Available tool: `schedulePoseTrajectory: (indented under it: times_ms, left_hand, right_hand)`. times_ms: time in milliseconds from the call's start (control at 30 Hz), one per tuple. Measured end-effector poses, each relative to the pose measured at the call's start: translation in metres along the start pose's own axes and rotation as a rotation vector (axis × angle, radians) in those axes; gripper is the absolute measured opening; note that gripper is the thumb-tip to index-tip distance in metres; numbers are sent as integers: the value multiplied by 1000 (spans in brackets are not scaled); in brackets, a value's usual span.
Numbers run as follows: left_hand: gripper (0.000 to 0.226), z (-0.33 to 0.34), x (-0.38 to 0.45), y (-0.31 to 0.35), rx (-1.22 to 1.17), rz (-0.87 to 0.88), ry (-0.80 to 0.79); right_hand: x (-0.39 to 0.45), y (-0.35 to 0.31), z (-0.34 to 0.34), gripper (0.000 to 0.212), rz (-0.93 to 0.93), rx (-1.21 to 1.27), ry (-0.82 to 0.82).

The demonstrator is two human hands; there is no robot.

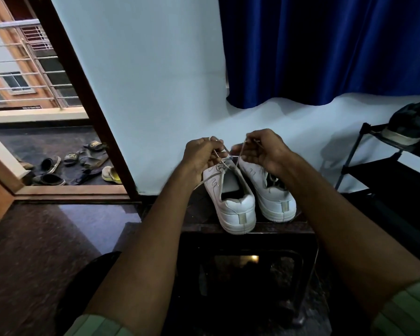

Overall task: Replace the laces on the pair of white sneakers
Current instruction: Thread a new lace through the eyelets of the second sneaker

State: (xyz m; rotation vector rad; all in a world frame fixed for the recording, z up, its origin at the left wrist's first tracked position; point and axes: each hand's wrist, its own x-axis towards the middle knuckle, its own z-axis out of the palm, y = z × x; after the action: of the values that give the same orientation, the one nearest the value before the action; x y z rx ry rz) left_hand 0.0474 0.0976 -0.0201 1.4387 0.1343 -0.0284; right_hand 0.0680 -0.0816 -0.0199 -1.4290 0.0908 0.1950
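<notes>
Two white sneakers stand side by side, heels toward me, on a small dark stool (286,227). Above the left sneaker (233,204), my left hand (200,155) pinches one strand of its white lace (229,163). My right hand (264,151) pinches the other strand above the same shoe's front. Both strands run down to the upper eyelets, and a loose end trails off the shoe's left side. The right sneaker (274,197) sits partly under my right wrist; its front is hidden.
A white wall and blue curtain (325,49) are behind the stool. A black shoe rack (383,163) with a dark shoe stands at the right. At the left an open doorway (87,117) shows several sandals (78,163) on a balcony floor.
</notes>
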Motion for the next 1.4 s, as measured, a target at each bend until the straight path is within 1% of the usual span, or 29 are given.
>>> schedulePoseTrajectory:
  times_ms: [33, 67, 100, 200, 233, 300, 333, 367, 400, 467, 533, 567, 600, 633, 667, 700, 733, 767, 800, 833, 900, 967, 1033, 1100, 1167, 1267, 1333, 1367, 1400]
  left_hand:
    - [9, 0, 0, 0, 0, -4, 2]
    - [7, 0, 1, -1, 1, -7, 6]
    - [4, -1, 3, -1, -4, -7, 13]
    - [11, -3, 4, 1, -17, 10, 48]
    - [12, -3, 4, 1, -8, 27, 69]
    - [15, -4, 5, 2, 25, 68, 125]
    - [19, -4, 5, 2, 36, 86, 154]
    - [22, -5, 6, 1, 47, 99, 176]
    - [24, -6, 8, 0, 63, 109, 193]
    - [30, -9, 11, -4, 170, 132, 235]
    - [37, -12, 10, -9, 429, 158, 305]
    - [39, -13, 8, -10, 554, 154, 334]
    - [41, -13, 6, -11, 651, 138, 349]
    - [42, -14, 3, -11, 716, 117, 349]
    - [42, -14, 2, -11, 755, 97, 342]
    - [42, -14, 2, -11, 771, 77, 332]
    - [41, -14, 2, -11, 769, 58, 317]
    - [38, -14, 2, -10, 754, 44, 301]
    - [33, -14, 2, -10, 738, 39, 287]
    - [27, -14, 1, -10, 723, 35, 277]
    - [24, -15, 2, -10, 702, 35, 254]
    - [24, -16, 3, -12, 668, 38, 229]
    - [24, -17, 5, -13, 645, 34, 213]
    - [23, -18, 8, -13, 671, 29, 188]
    - [24, -19, 9, -14, 737, 31, 155]
    - [31, -21, 12, -16, 857, 44, 130]
    - [31, -20, 12, -17, 962, 43, 91]
    - [32, -20, 12, -18, 1002, 42, 68]
    - [33, -20, 14, -20, 1027, 37, 47]
  right_hand:
    - [3, 0, -1, 25, 23, 68, 36]
    - [6, 0, -3, 27, 15, 37, 65]
    - [9, 0, -6, 27, -40, -110, 82]
    - [16, 0, -12, 17, -324, -955, 44]
    - [17, 0, -12, 17, -331, -1163, 2]
    - [10, 0, -7, 22, -290, -1290, -74]
    - [6, 0, -4, 28, -304, -1267, -101]
    - [3, 0, -3, 34, -323, -1155, -110]
    - [0, -1, -1, 36, -325, -957, -109]
    - [-1, -3, 1, 33, -283, -450, -83]
    - [-1, -4, 2, 35, -181, 9, -31]
    - [-1, -5, 1, 38, -135, 131, 11]
    - [-1, -7, 0, 42, -142, 111, 61]
    - [1, -7, -4, 43, -213, -58, 106]
    - [5, -6, -9, 40, -333, -341, 142]
    - [9, -5, -14, 31, -452, -686, 146]
    - [10, -6, -17, 20, -492, -974, 82]
    - [11, -6, -18, 16, -458, -1158, -16]
    - [9, -6, -16, 13, -379, -1224, -107]
    - [8, -4, -14, 5, -297, -1234, -176]
    - [2, -2, -12, 17, -280, -1257, -226]
    - [1, -3, -13, 18, -283, -1183, -253]
    - [-5, -7, -12, 16, -218, -911, -252]
    - [-5, -11, -14, 17, -159, -597, -185]
    - [0, -13, -14, 18, -159, -324, -99]
    - [3, -13, -14, 18, -157, -35, 92]
    - [1, -12, -15, 17, -134, 63, 74]
    - [0, -11, -15, 16, -115, 49, 45]
    - [0, -10, -15, 21, -113, -45, 32]
